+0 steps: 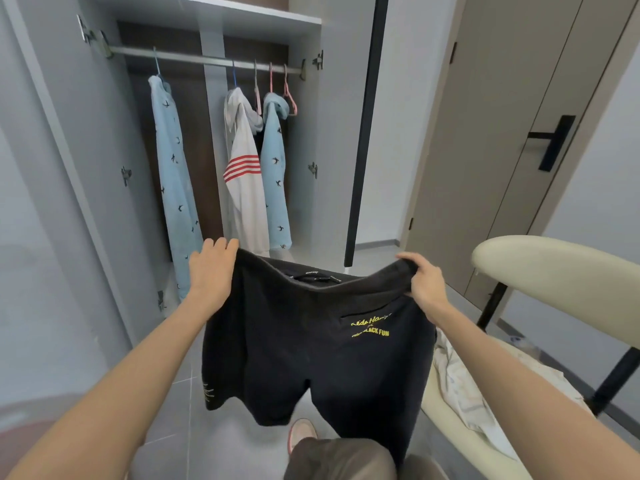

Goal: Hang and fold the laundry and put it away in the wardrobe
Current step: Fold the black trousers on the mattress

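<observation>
I hold a pair of black shorts point(304, 348) with yellow lettering spread out by the waistband, legs hanging down. My left hand point(211, 268) grips the left end of the waistband, my right hand point(424, 280) grips the right end. Ahead stands the open wardrobe point(263, 19) with a metal rail point(204, 58). On the rail hang a light blue patterned garment point(173, 168), a white garment with red stripes point(244, 174) and a second light blue one point(275, 168). Two empty pink hangers point(289, 93) hang at the rail's right end.
A cream chair point(554, 268) with black legs stands at the right, with light crumpled laundry point(464, 386) on its seat. The wardrobe door's black edge point(367, 133) stands between wardrobe and a beige room door point(502, 133). Grey tiled floor point(180, 393) lies below; my foot point(301, 433) shows.
</observation>
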Available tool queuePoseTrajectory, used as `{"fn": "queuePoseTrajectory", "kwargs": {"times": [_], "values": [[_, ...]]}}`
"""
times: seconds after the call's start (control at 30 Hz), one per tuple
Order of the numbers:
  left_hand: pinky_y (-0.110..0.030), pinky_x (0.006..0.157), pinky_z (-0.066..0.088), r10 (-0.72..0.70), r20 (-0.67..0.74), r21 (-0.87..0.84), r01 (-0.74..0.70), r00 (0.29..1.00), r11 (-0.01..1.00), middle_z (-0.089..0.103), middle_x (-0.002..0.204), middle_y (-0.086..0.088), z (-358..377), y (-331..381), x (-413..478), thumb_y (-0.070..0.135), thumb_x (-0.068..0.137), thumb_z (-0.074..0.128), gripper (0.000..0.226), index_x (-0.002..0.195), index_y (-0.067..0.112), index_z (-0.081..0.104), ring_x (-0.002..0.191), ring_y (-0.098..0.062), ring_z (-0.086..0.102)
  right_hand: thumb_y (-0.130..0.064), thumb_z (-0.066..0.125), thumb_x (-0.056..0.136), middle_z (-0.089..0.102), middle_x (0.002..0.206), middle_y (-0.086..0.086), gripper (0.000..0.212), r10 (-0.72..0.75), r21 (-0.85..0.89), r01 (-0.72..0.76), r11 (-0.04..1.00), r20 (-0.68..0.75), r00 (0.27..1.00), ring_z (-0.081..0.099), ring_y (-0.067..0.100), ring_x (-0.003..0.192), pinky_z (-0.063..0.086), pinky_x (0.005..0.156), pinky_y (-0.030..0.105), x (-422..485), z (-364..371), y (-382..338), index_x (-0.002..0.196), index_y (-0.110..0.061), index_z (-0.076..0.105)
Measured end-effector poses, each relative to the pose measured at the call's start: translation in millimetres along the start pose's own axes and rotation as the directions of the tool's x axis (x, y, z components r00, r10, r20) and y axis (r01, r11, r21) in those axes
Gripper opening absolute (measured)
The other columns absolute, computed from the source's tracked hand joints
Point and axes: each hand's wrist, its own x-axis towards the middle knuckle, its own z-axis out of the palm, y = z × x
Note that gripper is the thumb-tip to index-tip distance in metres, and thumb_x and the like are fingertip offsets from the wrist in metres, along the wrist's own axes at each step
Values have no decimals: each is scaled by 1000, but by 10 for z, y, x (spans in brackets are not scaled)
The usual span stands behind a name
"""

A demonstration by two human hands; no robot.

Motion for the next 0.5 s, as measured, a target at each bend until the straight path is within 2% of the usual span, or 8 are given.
{"fn": "queuePoseTrajectory", "kwargs": {"times": [0.07, 0.13, 0.23, 0.3, 0.4, 0.5], "values": [[-30, 75, 38, 0, 17, 29, -1, 1000, 1000, 53, 113, -3, -12, -15, 13, 9, 84, 64, 47, 123, 16, 41, 102, -20, 47, 4, 23, 96, 45, 119, 14, 48, -43, -175, 46, 983, 23, 999, 50, 22, 90, 50, 92, 42, -60, 25, 106, 116, -25, 56], [-30, 80, 39, -11, 31, 43, 9, 999, 999, 54, 118, -2, 3, -41, 5, 11, 84, 65, 55, 130, 16, 36, 106, -20, 47, -1, 24, 97, 45, 111, 17, 34, -66, -264, 71, 962, 28, 997, 45, 20, 77, 45, 79, 37, -101, 35, 162, 110, -23, 47], [-29, 79, 35, -16, 66, 109, 9, 998, 994, 54, 118, 0, 28, -57, -36, 10, 84, 63, 46, 124, 16, 41, 108, -19, 45, 0, 25, 94, 49, 100, 17, 23, -85, -332, 80, 940, -2, 996, 46, 27, 77, 37, 71, 35, -109, 25, 184, 95, -20, 39], [-28, 77, 32, -6, 79, 153, -6, 997, 988, 55, 112, 1, 48, -55, -53, 9, 83, 61, 34, 113, 17, 46, 106, -18, 45, -2, 27, 94, 52, 98, 16, 19, -103, -388, 88, 917, -17, 995, 49, 31, 80, 40, 72, 38, -110, -1, 180, 94, -16, 40], [-28, 79, 34, -2, 114, 187, -20, 994, 982, 57, 108, 2, 57, -31, -81, 8, 82, 61, 30, 108, 17, 48, 106, -17, 46, -7, 28, 96, 56, 99, 13, 18, -118, -501, 95, 860, -14, 993, 55, 32, 83, 50, 78, 45, -127, -56, 173, 100, -16, 43], [-28, 80, 36, 11, 132, 168, -33, 991, 985, 58, 107, 2, 72, 8, -102, 6, 82, 61, 28, 106, 17, 50, 104, -18, 46, -9, 27, 95, 58, 95, 9, 20, -69, -527, 50, 848, -16, 997, 60, 32, 77, 55, 73, 47, -141, -111, 182, 102, -18, 43]]}}
